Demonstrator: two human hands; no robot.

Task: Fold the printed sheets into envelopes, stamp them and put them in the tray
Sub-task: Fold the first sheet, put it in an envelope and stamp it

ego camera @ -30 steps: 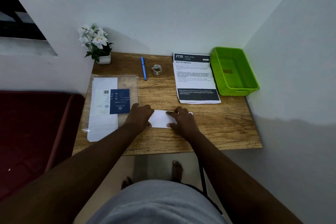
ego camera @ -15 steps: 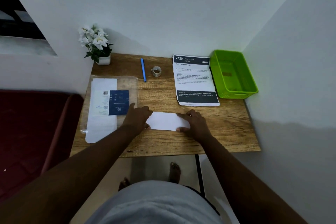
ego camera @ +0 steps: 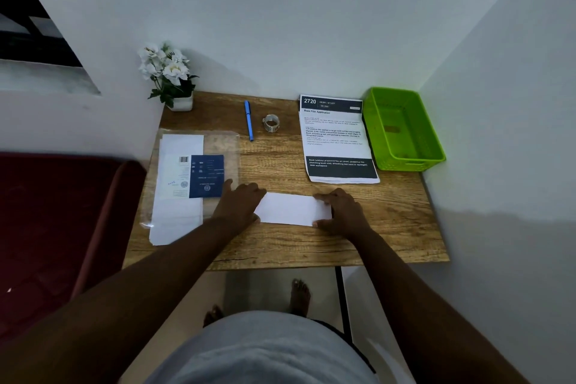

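The folded white sheet (ego camera: 288, 208) lies flat on the desk (ego camera: 389, 227), just in front of the printed sheet (ego camera: 336, 140). Both hands press it, left hand (ego camera: 240, 203) and right hand (ego camera: 339, 210) at opposite ends, fingers flat, probably sharpening the crease. The green tray (ego camera: 405, 162) waits right of the printed sheet.

Printed sheet (ego camera: 338, 139) just left of green tray (ego camera: 403, 131): dark header band reads "2720", beside it "DESK | STUDY". Below header, bold heading "Book Film Application". Body paragraphs too small to read. Dark band near sheet's bottom carries white lines, mostly blurred. Further left of tray, blue booklet (ego camera: 206, 176) and barcode label (ego camera: 184, 159): print there illegible.
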